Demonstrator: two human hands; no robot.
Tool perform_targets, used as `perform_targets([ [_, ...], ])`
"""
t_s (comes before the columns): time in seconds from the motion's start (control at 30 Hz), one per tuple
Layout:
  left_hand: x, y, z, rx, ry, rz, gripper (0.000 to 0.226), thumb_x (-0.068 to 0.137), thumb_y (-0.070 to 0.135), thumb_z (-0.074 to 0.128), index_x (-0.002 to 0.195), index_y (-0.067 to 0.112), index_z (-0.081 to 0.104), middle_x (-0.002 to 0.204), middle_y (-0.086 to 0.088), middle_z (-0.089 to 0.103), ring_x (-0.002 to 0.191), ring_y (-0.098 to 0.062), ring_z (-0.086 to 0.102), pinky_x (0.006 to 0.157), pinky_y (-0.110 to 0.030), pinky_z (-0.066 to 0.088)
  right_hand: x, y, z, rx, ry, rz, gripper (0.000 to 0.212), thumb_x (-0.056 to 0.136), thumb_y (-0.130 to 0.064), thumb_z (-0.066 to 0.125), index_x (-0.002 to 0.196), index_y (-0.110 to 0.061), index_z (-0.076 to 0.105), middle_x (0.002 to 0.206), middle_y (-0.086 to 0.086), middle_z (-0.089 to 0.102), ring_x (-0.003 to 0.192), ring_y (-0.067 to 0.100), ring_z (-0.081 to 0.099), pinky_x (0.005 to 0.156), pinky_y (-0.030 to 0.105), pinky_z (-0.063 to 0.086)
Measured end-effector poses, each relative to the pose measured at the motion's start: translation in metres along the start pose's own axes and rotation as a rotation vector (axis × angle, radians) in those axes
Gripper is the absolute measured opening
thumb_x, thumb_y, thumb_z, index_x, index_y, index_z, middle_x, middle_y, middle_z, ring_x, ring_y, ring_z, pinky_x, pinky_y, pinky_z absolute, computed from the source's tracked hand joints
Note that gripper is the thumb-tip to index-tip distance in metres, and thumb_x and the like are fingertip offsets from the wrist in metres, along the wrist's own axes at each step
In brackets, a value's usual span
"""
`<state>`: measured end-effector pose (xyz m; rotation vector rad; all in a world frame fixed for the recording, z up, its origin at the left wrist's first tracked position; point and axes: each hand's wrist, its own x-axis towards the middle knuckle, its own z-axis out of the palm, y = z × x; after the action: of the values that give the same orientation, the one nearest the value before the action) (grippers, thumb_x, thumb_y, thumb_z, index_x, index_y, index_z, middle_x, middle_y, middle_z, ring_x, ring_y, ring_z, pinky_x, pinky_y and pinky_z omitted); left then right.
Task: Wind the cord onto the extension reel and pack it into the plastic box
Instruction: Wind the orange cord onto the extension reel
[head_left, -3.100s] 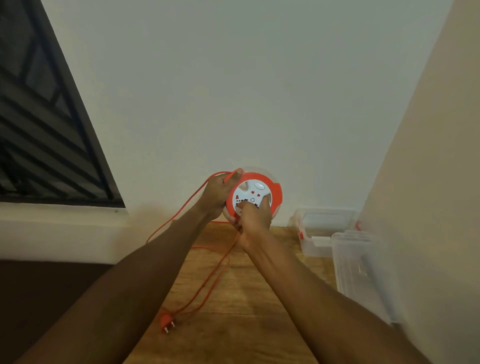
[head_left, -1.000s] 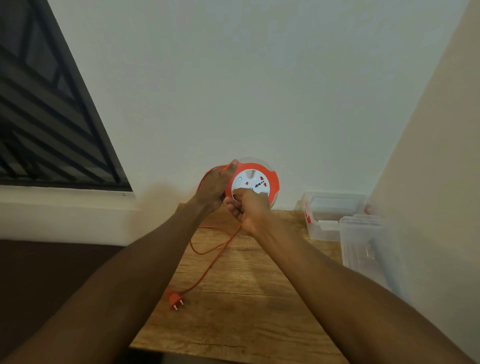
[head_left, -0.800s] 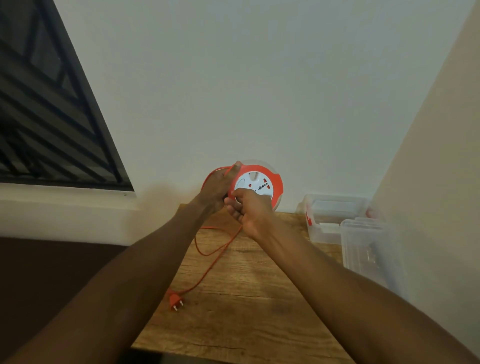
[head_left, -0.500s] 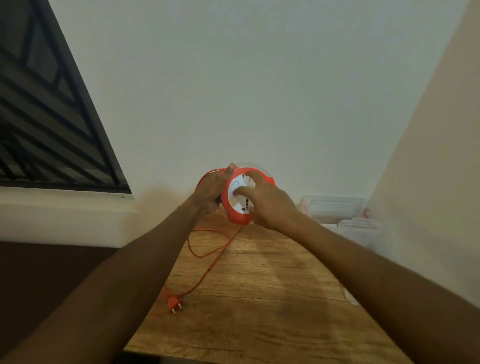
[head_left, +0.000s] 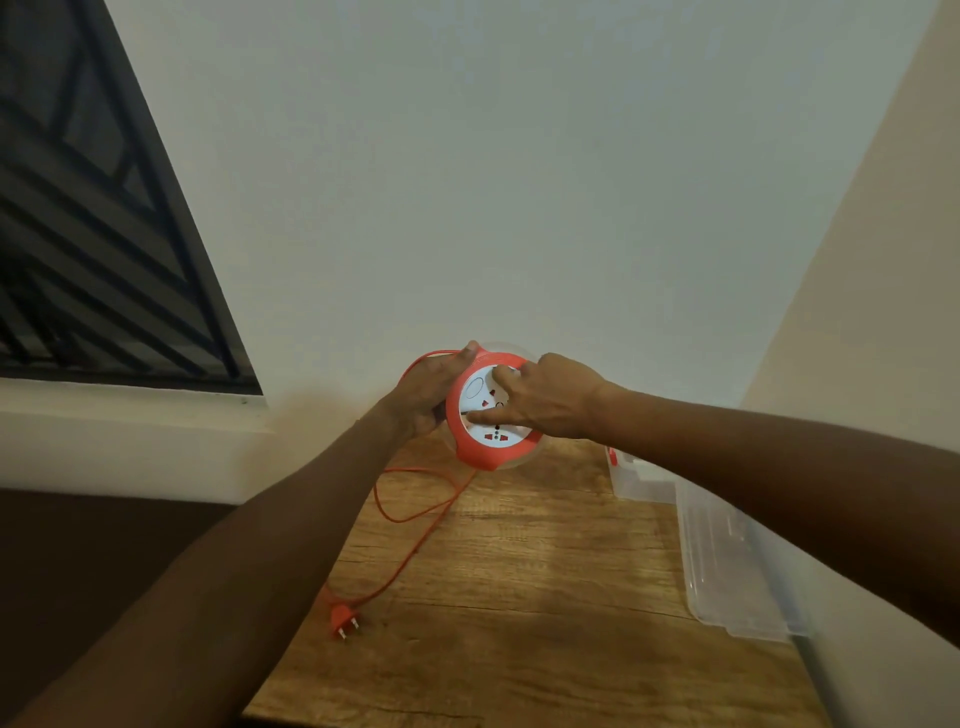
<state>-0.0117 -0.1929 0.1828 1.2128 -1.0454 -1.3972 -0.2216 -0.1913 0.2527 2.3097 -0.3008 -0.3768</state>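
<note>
Extension reel (head_left: 485, 418), orange-rimmed with a white socket face, is held in the air above the far edge of the wooden table (head_left: 545, 597), close to the pale wall (head_left: 493, 182). Its face is turned toward the camera and tilted.

Left hand (head_left: 428, 392) grips the reel's left rim from behind; the thumb lies along the upper edge of the orange rim, and the remaining fingers are hidden behind the body. Right hand (head_left: 545, 397) reaches in from the right and rests on the white face: the thumb and one finger are curled onto the face, pinching a part of it, though what exactly sits between them cannot be told.

Orange cord (head_left: 415, 525) leaves the reel at the lower left, forms a loose loop on the table and runs toward the near left corner, where the two-pin plug (head_left: 344, 621) lies flat on the wood.

Clear plastic box (head_left: 636, 475) stands on the table's far right, partly hidden by the right forearm. A clear lid (head_left: 727, 571) lies just beside it, along the right wall.

A dark window grille (head_left: 88, 208) occupies the upper left.
</note>
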Motion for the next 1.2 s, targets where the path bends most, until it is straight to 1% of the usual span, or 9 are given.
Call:
perform_targets([
  [0.13, 0.002, 0.003, 0.003, -0.007, 0.031, 0.003, 0.044, 0.099, 0.049, 0.060, 0.118, 0.010, 0.071, 0.106, -0.011, 0.080, 0.087, -0.028, 0.079, 0.071, -0.039, 0.067, 0.007, 0.002, -0.002, -0.007, -0.029, -0.015, 0.086, 0.085, -0.035, 0.076, 0.152, -0.036, 0.023, 0.134, 0.017, 0.054, 0.103, 0.029, 0.065, 0.073, 0.036, 0.058],
  [0.3, 0.003, 0.004, 0.007, -0.003, 0.045, 0.016, 0.050, 0.103, 0.046, 0.057, 0.129, 0.004, 0.066, 0.114, -0.016, 0.075, 0.091, -0.030, 0.075, 0.084, -0.045, 0.063, 0.014, 0.003, -0.011, -0.008, -0.058, -0.014, 0.082, 0.082, -0.033, 0.079, 0.150, -0.028, 0.034, 0.131, 0.012, 0.059, 0.108, 0.031, 0.064, 0.080, 0.041, 0.057],
  [0.5, 0.003, 0.002, 0.009, -0.004, 0.048, 0.019, 0.049, 0.103, 0.046, 0.056, 0.128, 0.006, 0.067, 0.111, -0.014, 0.077, 0.089, -0.028, 0.076, 0.085, -0.045, 0.062, 0.016, -0.007, -0.019, 0.048, -0.124, 0.063, 0.066, 0.088, -0.034, 0.072, 0.146, -0.021, 0.043, 0.135, 0.011, 0.058, 0.117, 0.032, 0.060, 0.094, 0.044, 0.052],
  [0.7, 0.004, 0.002, 0.011, -0.012, 0.029, 0.022, 0.049, 0.102, 0.047, 0.057, 0.125, 0.005, 0.069, 0.104, -0.012, 0.078, 0.084, -0.025, 0.077, 0.077, -0.039, 0.066, 0.017, -0.011, -0.022, -0.023, -0.093, 0.021, 0.061, 0.089, -0.025, 0.070, 0.144, -0.021, 0.043, 0.132, 0.010, 0.060, 0.116, 0.032, 0.061, 0.088, 0.042, 0.054],
  [0.77, 0.005, 0.002, 0.011, -0.003, 0.032, 0.028, 0.050, 0.102, 0.047, 0.057, 0.125, 0.005, 0.069, 0.108, -0.014, 0.077, 0.087, -0.027, 0.076, 0.082, -0.042, 0.064, 0.017, -0.010, -0.021, 0.000, -0.093, 0.030, 0.060, 0.091, -0.026, 0.069, 0.144, -0.020, 0.043, 0.134, 0.011, 0.059, 0.117, 0.032, 0.060, 0.091, 0.043, 0.053],
  [0.87, 0.004, 0.003, 0.010, 0.031, 0.030, 0.031, 0.048, 0.101, 0.049, 0.057, 0.123, 0.009, 0.069, 0.111, -0.013, 0.077, 0.093, -0.030, 0.075, 0.094, -0.050, 0.061, 0.019, -0.010, -0.015, -0.027, -0.070, 0.001, 0.070, 0.084, -0.029, 0.076, 0.145, -0.021, 0.042, 0.136, 0.010, 0.058, 0.118, 0.033, 0.060, 0.091, 0.046, 0.054],
  [1.0, 0.001, 0.003, 0.011, 0.058, 0.008, 0.031, 0.042, 0.101, 0.050, 0.057, 0.119, 0.015, 0.071, 0.108, -0.008, 0.081, 0.093, -0.028, 0.078, 0.086, -0.044, 0.065, 0.018, -0.008, -0.008, 0.095, -0.025, 0.103, 0.073, 0.082, -0.036, 0.077, 0.145, -0.023, 0.043, 0.134, 0.009, 0.061, 0.114, 0.032, 0.063, 0.089, 0.045, 0.054],
  [1.1, -0.001, 0.004, 0.013, 0.076, 0.020, 0.030, 0.041, 0.101, 0.051, 0.057, 0.120, 0.017, 0.070, 0.113, -0.009, 0.080, 0.097, -0.029, 0.079, 0.083, -0.044, 0.066, 0.018, -0.011, 0.001, 0.138, 0.002, 0.183, 0.075, 0.083, -0.040, 0.075, 0.148, -0.025, 0.039, 0.135, 0.008, 0.060, 0.115, 0.031, 0.062, 0.089, 0.043, 0.054],
  [1.2, -0.002, 0.005, 0.013, 0.065, 0.026, 0.035, 0.045, 0.100, 0.052, 0.058, 0.123, 0.016, 0.069, 0.110, -0.009, 0.081, 0.093, -0.029, 0.079, 0.077, -0.041, 0.066, 0.020, -0.014, 0.009, 0.275, 0.021, 0.338, 0.071, 0.086, -0.046, 0.070, 0.148, -0.027, 0.039, 0.139, 0.006, 0.057, 0.118, 0.029, 0.061, 0.092, 0.043, 0.053],
])
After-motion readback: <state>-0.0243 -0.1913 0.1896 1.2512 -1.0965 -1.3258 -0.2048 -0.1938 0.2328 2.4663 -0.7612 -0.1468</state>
